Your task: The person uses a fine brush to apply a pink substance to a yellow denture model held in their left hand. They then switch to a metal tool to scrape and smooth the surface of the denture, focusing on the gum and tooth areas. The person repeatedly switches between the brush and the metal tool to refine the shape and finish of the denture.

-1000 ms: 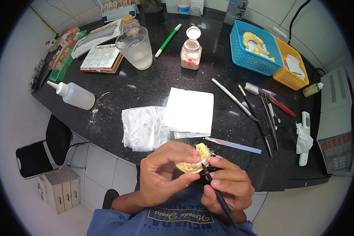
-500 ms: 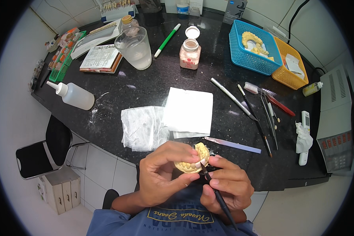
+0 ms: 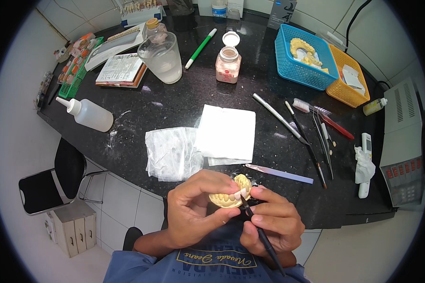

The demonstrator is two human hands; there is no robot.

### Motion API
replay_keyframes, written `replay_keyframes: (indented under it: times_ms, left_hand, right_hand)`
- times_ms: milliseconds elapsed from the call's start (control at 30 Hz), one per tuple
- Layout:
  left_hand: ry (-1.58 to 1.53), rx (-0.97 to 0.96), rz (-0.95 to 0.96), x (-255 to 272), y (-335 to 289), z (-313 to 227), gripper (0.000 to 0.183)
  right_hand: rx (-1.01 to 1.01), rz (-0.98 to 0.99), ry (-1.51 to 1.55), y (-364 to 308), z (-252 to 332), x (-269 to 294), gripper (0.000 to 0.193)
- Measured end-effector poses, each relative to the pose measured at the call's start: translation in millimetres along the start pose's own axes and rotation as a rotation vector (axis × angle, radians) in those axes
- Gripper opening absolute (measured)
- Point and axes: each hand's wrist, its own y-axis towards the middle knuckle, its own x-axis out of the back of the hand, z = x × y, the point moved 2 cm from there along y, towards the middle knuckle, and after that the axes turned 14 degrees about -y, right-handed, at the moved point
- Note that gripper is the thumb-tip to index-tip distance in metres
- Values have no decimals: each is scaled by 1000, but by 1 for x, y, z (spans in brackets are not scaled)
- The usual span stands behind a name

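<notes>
Close to my chest, at the table's near edge, my left hand [image 3: 193, 203] grips a yellow dental cast [image 3: 225, 202] with a row of moulded teeth. Thumb and fingers close on its left side and hide part of it. Pale whitish tooth pieces [image 3: 241, 194] stand out on the cast beside my left fingertips. My right hand [image 3: 279, 220] pinches a slim black-handled brush [image 3: 266, 243] like a pen. The brush tip meets the whitish teeth or lies right beside them; I cannot tell which. My right index finger rests near the cast's right edge.
Beyond my hands lie folded white tissues [image 3: 226, 134] and a purple-handled spatula [image 3: 283, 175]. Rightward are tweezers [image 3: 323, 146], a toothbrush [image 3: 335, 125] and a blue basket [image 3: 281, 61]. Farther back stand an open powder jar [image 3: 227, 73] and a water glass [image 3: 167, 61]; a squeeze bottle [image 3: 94, 115] is left.
The cast has tilted slightly in my left hand, and its far end sits a little lower. Both hands keep nearly the same place and hold.
</notes>
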Motion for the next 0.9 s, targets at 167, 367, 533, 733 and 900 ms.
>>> replay_keyframes:
  times_ms: [167,367,533,733,900]
  left_hand:
    - [2,-8,7,0,0,0,36]
    - [12,-24,8,0,0,1,36]
    - [48,-39,0,0,0,1,36]
    - [49,-47,-5,-2,0,1,36]
    - [56,-57,-1,-2,1,2,36]
  right_hand:
    - [4,-2,4,0,0,0,18]
    - [-18,-29,38,-1,0,-1,19]
    - [-2,-11,10,0,0,-2,19]
    - [3,3,12,1,-1,-1,19]
    - [-5,-10,16,1,0,-1,19]
